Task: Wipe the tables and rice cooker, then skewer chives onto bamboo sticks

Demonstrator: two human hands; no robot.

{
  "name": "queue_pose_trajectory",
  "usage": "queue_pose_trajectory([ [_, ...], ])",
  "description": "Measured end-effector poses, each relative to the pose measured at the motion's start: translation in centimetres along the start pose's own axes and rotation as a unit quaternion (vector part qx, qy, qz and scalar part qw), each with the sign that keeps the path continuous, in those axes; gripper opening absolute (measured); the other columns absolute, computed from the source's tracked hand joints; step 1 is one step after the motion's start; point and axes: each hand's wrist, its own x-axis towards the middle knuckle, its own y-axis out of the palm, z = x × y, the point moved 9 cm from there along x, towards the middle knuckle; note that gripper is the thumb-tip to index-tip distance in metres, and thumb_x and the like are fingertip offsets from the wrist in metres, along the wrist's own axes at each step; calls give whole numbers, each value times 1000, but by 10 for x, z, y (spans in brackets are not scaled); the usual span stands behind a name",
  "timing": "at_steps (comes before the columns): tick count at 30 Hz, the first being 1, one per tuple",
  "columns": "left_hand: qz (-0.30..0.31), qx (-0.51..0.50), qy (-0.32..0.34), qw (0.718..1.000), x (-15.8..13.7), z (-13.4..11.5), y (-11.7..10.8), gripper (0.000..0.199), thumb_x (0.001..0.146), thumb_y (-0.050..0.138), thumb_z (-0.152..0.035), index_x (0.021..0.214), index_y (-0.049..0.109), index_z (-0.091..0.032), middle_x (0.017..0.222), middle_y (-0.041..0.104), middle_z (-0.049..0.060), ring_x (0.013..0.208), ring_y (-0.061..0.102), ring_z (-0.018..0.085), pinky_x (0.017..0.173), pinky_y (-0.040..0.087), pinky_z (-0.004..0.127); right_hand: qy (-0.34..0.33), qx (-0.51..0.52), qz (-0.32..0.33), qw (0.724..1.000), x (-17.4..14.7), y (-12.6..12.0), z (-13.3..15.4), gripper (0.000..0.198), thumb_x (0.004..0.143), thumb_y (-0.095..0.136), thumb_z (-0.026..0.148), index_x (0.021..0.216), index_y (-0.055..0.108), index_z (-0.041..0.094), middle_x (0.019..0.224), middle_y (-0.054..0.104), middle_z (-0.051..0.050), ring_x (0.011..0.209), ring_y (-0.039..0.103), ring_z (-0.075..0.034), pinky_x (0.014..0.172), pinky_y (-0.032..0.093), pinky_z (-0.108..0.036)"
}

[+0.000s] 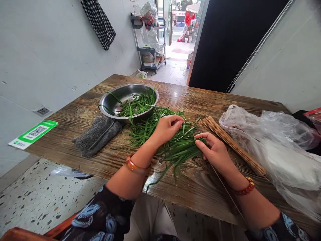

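My left hand is over a loose pile of chives, its thumb and fingertips pinched around what looks like a single green blade. In my right hand is a thin bamboo skewer, held between thumb and fingers. The skewer's tip pokes out just past the fingertips, and its long end slants down towards my right forearm. A denser bunch of chives lies beside the right fingertips; whether any blade is on the skewer I cannot make out.
More chives fill part of a steel bowl. A dark grey mesh cloth lies left, a QR-code card at the table's left edge. A bundle of skewers and clear plastic bags lie right. A cart stands beyond the table.
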Motion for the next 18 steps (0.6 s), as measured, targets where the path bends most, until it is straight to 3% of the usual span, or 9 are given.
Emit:
queue_pose_trajectory([
  [3, -7, 53, 23, 998, 2, 4, 1, 16, 84, 56, -17, 87, 71, -14, 75, 68, 2, 67, 58, 12, 63, 43, 23, -5, -8, 2, 1000, 0, 1, 3, 32, 89, 58, 48, 104, 62, 19, 65, 53, 4, 41, 47, -8, 42, 37, -23],
  [7, 34, 167, 55, 984, -2, 2, 17, 12, 84, 58, -18, 83, 70, -16, 79, 63, 3, 70, 57, 13, 67, 43, 25, -5, -2, 5, 1000, 0, 2, 7, 31, 88, 58, 46, 104, 62, 19, 66, 54, 3, 43, 47, -9, 42, 37, -23],
  [14, 98, 329, 91, 935, -11, -3, 39, 33, 81, 69, -34, 111, 67, -20, 99, 63, 8, 91, 60, 23, 81, 48, 35, -9, -1, 5, 1000, 0, 2, 10, 30, 87, 58, 44, 102, 63, 19, 71, 57, 2, 46, 46, -9, 43, 36, -24],
  [18, 91, 325, 80, 938, -9, 1, 40, 9, 83, 63, -20, 87, 71, -19, 92, 62, 8, 92, 60, 22, 83, 48, 35, -11, -2, 2, 1000, 0, 2, 10, 29, 87, 58, 44, 101, 64, 19, 67, 54, 3, 45, 45, -9, 43, 36, -24],
])
